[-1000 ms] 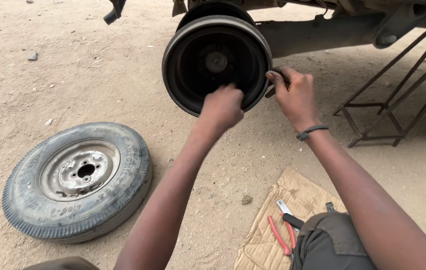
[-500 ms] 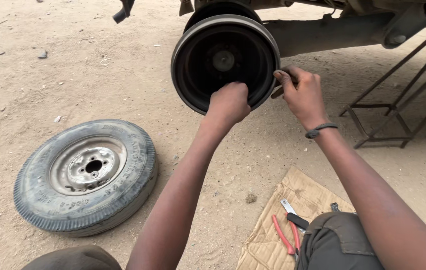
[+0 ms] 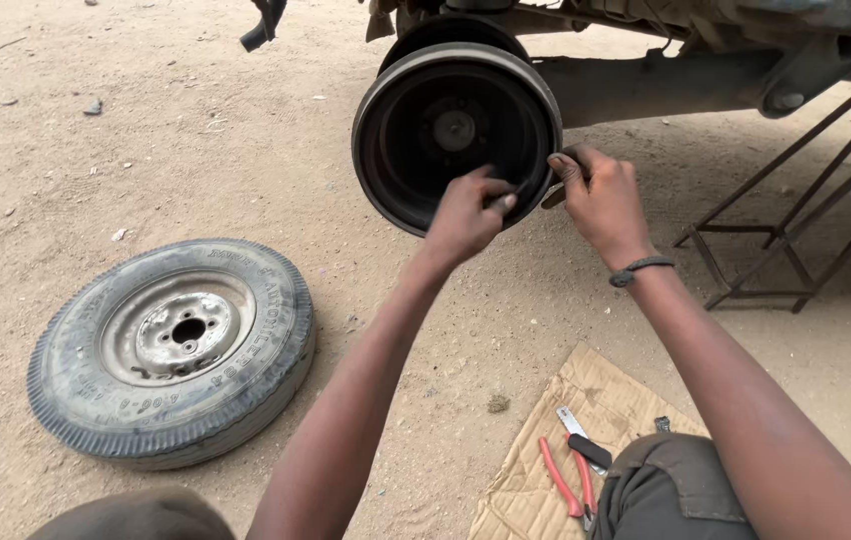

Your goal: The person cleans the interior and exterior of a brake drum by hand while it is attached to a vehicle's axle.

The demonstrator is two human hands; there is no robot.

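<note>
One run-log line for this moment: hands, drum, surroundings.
left hand: on brake drum lower rim | right hand: on drum's right edge | wheel: flat on sand | pliers: on cardboard

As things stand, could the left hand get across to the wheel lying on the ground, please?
Probably yes. The left hand is at the brake drum, and only bare sand lies between it and the wheel lying flat to its left, though the person might need to lean.

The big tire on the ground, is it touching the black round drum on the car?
Apart. In the head view, the tire lies flat on the sand, with bare ground plainly between it and the drum mounted on the axle.
</note>
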